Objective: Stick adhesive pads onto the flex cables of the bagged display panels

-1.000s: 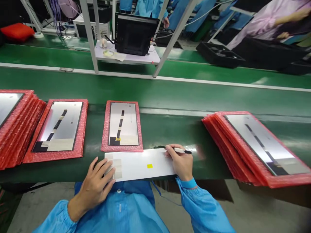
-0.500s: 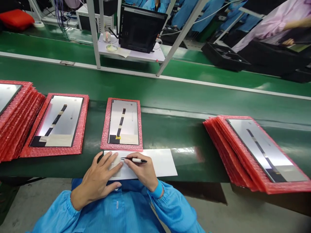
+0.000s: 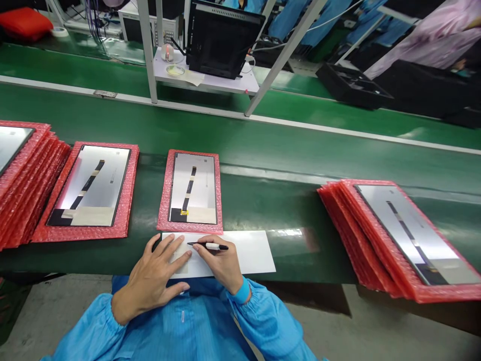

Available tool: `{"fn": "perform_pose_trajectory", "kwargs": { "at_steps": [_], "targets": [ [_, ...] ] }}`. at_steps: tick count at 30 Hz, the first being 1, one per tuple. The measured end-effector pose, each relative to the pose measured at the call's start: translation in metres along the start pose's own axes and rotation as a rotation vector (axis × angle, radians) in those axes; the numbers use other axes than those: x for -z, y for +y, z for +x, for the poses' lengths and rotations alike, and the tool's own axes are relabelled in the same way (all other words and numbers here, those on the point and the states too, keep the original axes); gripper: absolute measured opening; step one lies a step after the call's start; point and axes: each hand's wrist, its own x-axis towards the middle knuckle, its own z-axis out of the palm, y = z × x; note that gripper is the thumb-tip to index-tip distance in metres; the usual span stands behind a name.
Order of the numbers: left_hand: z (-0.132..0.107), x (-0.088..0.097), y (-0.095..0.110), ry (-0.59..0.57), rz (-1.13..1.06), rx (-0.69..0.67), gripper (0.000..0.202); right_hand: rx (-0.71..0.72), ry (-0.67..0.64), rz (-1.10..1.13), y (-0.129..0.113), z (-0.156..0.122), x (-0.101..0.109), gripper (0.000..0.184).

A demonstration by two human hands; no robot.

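My left hand [image 3: 156, 273] lies spread on the left part of a white sheet of paper [image 3: 251, 253] at the table's front edge. Between the fingers of my right hand [image 3: 222, 263] is a black-and-white pen [image 3: 212, 246], its tip close to the paper by my left fingertips. Whether the tip touches the sheet I cannot tell. Just beyond the paper lies a display panel [image 3: 205, 190] on a red bubble-wrap pouch [image 3: 164, 210]. A dark ribbon cable [image 3: 190, 188] with yellow tape at its lower end runs over the panel.
Red bubble-wrap pouches [image 3: 33, 195] are piled at the left, beside another panel [image 3: 101, 185]. At the right stands a further pile with a panel [image 3: 409, 225] on top. Behind the green table [image 3: 263, 145], a metal frame [image 3: 148, 55] holds a shelf with a black monitor [image 3: 221, 42]. Co-workers are farther back.
The view has shifted slightly. The pen and both hands keep nearly the same place on the paper. In the background, a person in pink has moved an arm.
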Motion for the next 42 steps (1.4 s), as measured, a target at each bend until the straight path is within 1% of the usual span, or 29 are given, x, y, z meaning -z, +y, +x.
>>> {"fn": "perform_pose_trajectory", "kwargs": {
  "at_steps": [4, 7, 12, 15, 19, 23, 32, 36, 39, 40, 42],
  "targets": [
    [-0.001, 0.0, 0.0, -0.01, -0.002, 0.005, 0.066, -0.014, 0.006, -0.004, -0.002, 0.001, 0.0, 0.018],
    [-0.001, 0.001, 0.0, -0.019, -0.01, 0.003, 0.071, -0.037, 0.0, -0.017, -0.004, 0.001, 0.001, 0.021],
    [-0.001, 0.003, -0.001, -0.049, -0.01, -0.022, 0.076, -0.001, 0.014, -0.031, -0.004, 0.0, 0.0, 0.022],
    [-0.001, 0.003, -0.001, -0.055, -0.02, -0.019, 0.075, 0.013, 0.011, -0.022, -0.003, 0.0, 0.001, 0.019],
    [-0.001, 0.003, -0.001, -0.039, -0.041, -0.013, 0.072, -0.029, 0.038, -0.013, -0.003, -0.001, 0.003, 0.02],
    [-0.001, 0.004, 0.001, -0.03, -0.055, -0.009, 0.072, -0.011, 0.004, -0.043, -0.001, -0.002, 0.004, 0.019],
    [-0.001, 0.003, 0.001, -0.036, -0.085, 0.014, 0.069, -0.037, 0.001, -0.06, 0.002, 0.0, 0.002, 0.019],
    [0.0, 0.003, 0.0, -0.029, -0.075, 0.025, 0.074, 0.009, -0.003, -0.09, -0.001, 0.0, 0.003, 0.021],
    [0.0, 0.007, 0.001, -0.056, -0.071, 0.021, 0.077, 0.1, -0.03, -0.132, -0.009, -0.007, 0.004, 0.022],
    [0.001, 0.009, 0.001, -0.063, -0.081, 0.009, 0.076, 0.135, -0.02, -0.137, -0.011, -0.01, 0.006, 0.023],
    [0.001, 0.01, 0.0, -0.065, -0.096, -0.01, 0.073, 0.157, 0.005, -0.18, -0.014, -0.011, 0.014, 0.023]
  ]
}}
